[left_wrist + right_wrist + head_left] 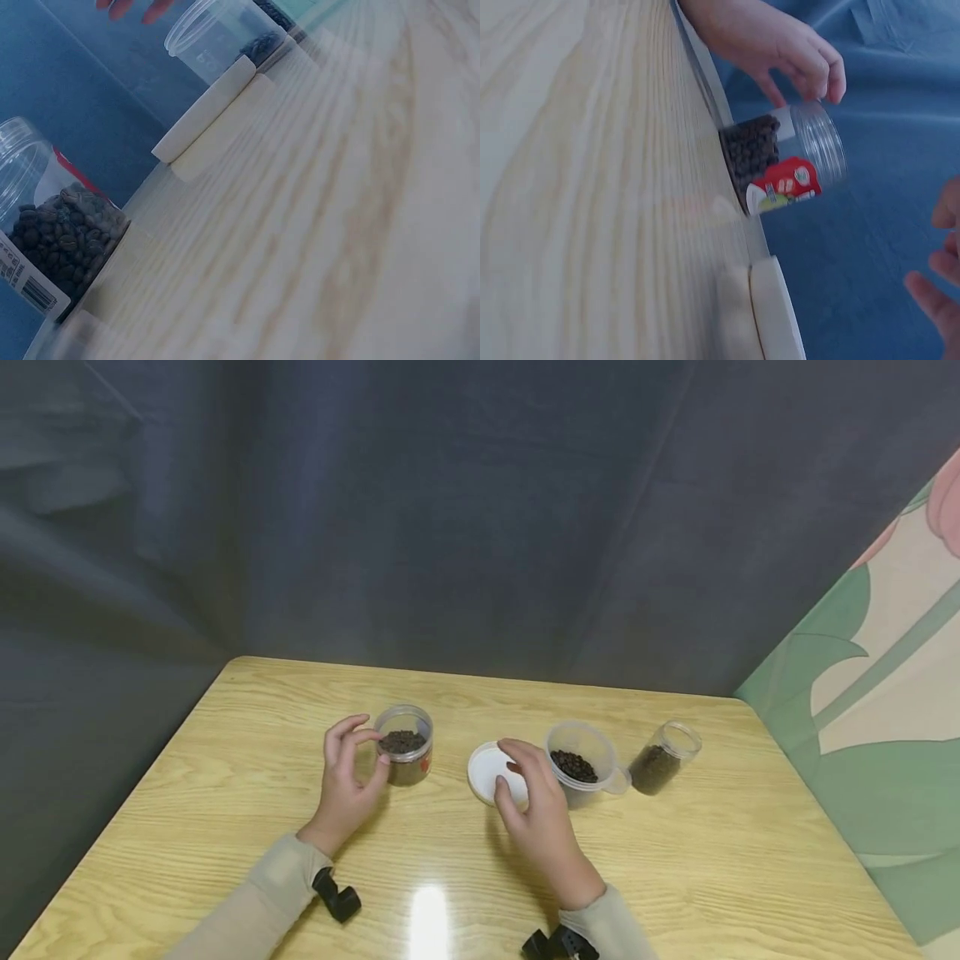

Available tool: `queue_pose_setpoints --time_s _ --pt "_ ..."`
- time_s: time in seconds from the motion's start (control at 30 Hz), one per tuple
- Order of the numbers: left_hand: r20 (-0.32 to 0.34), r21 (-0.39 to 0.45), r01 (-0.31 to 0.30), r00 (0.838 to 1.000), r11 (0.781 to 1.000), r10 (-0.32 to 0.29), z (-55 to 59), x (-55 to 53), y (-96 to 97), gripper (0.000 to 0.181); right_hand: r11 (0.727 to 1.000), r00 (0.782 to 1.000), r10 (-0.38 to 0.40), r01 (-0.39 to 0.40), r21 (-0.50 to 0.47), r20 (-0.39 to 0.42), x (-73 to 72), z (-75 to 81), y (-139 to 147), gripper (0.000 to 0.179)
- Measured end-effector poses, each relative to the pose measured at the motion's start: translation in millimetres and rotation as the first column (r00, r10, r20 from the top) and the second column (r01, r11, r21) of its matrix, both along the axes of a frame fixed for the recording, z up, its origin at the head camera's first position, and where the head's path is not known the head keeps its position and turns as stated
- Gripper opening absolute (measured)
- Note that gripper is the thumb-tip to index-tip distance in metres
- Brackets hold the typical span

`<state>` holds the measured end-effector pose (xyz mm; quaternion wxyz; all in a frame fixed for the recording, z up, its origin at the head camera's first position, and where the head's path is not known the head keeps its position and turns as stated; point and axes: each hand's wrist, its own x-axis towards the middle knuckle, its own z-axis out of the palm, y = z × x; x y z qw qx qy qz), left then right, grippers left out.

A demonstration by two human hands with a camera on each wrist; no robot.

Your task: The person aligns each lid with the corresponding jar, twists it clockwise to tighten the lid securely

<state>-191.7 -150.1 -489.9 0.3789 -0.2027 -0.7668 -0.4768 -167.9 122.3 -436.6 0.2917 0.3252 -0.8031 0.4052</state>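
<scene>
At centre of the wooden surface (675, 860), a white lid (487, 768) is lying flat, and the right hand (536, 810) is hovering over its near edge with fingers loosely curled, thumb and forefinger coming in on the rim; whether they are already touching it I cannot tell. Left of the lid, a small labelled jar (405, 757) of coffee beans is standing upright and uncapped. The left hand (347, 781) is sitting just beside it, fingers arched around the near side, spread and holding nothing; the right wrist view is showing a gap between fingertips and jar wall.

Right of the lid, a clear cup (581, 762) with beans in the bottom is standing just beside the right hand, and further right a slim jar (663, 757) of dark beans is standing tilted in the view, apart from the cup.

Judgement: the step in hand looks like picking up the lid. Next move is calling for a firm pinch on the rim while the left hand is steadying the jar.
</scene>
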Motion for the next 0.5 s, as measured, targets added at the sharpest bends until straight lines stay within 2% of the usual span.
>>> queue_pose_setpoints --time_s 0.17,0.27,0.4,0.5 --pt "-0.051 -0.01 -0.008 0.999 1.0 0.007 1.4 2.1 8.4 0.028 0.998 0.986 -0.064 0.061 -0.028 -0.156 -0.1 -1.7 20 0.035" --pt "-0.145 -0.033 -0.02 0.989 0.999 0.015 3.5 3.1 14.1 0.026 0.994 0.963 -0.111 0.103 -0.045 -0.244 -4.4 -3.8 30 0.032" --pt "-0.261 -0.057 -0.018 0.965 0.998 0.003 9.8 6.0 22.1 0.025 0.986 0.946 -0.164 0.153 -0.06 -0.281 -10.7 -7.8 40 0.032" --pt "-0.29 -0.075 0.021 0.956 0.997 -0.042 16.1 10.0 31.2 0.023 0.978 0.94 -0.209 0.197 -0.073 -0.268 -11.0 -9.3 50 0.036"
